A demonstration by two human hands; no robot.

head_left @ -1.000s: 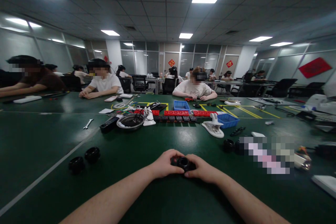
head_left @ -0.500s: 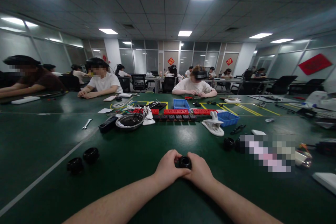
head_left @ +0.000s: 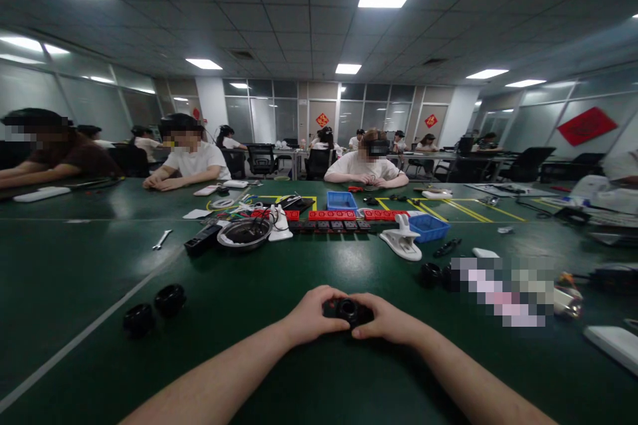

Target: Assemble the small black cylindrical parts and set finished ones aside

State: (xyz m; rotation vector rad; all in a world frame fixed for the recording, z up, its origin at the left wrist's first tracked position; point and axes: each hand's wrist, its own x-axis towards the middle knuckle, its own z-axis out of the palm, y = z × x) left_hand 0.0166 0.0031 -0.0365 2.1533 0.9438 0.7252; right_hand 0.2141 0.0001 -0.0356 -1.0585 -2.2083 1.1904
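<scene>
Low over the table in front of me is a black round part (head_left: 347, 309) with a hole in its middle. Dark material extends to both sides of it, and a small red spot shows at the left. My left hand (head_left: 317, 311) curls around the left side, thumb at the near edge. On the other side, my right hand (head_left: 381, 316) grips it with bent fingers and thumb. The palms hide part of its outline, so its exact kind is unclear. Two similar black round pieces, one nearer (head_left: 138, 320) and one farther (head_left: 170, 299), rest to my left.
A wrench (head_left: 162, 240), a metal bowl (head_left: 245, 234) with dark contents, red socket strips (head_left: 332, 215), a white clip stand (head_left: 401, 239) and blue bins (head_left: 428, 228) lie farther back. More black round pieces (head_left: 430, 274) sit to the right. Several people sit beyond.
My hands have moved slightly apart, and more of the dark material beside the round part is exposed. Both hands still hold it. The view has shifted a little.
</scene>
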